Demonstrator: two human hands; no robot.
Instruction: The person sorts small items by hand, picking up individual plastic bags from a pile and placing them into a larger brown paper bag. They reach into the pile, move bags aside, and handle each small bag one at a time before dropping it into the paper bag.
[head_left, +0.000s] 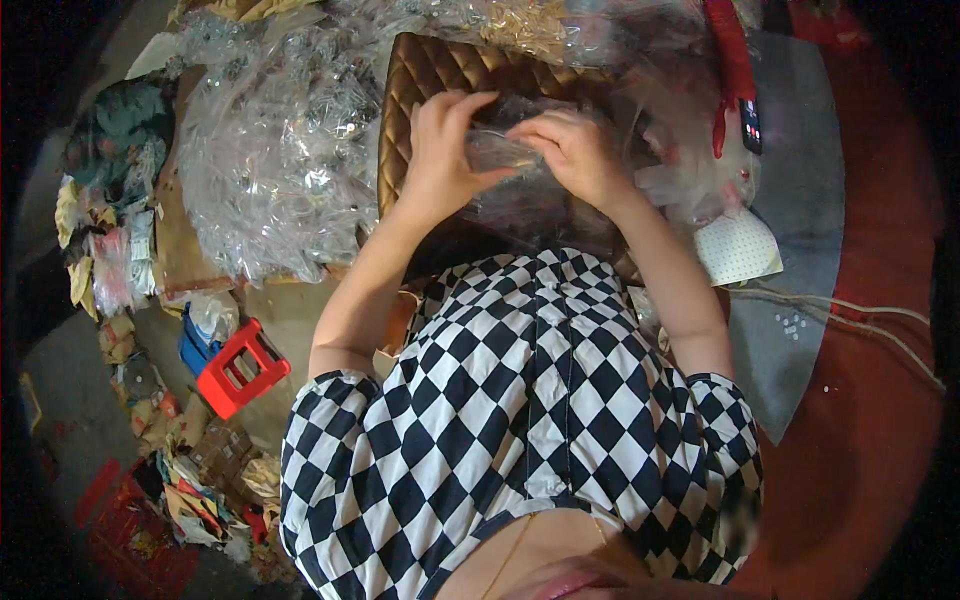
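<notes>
A tan table (183, 238) is heaped, on the left, with shiny plastic (290, 160). In the middle, a brown quilted pad (440, 65) carries loose clear plastic (505, 205). The floor (300, 318) holds a red plastic object (222, 383) and scattered scraps (205, 500); at right, small white bits (790, 325) lie on a grey mat (800, 200).

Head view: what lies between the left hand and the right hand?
Clear plastic, partly blurred, lies between the left hand and the right hand; the head view shows it.

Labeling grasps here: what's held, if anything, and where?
Right hand seems to pinch a clear, thin plastic film at its right edge; blur hides whether the left hand grips it.
</notes>
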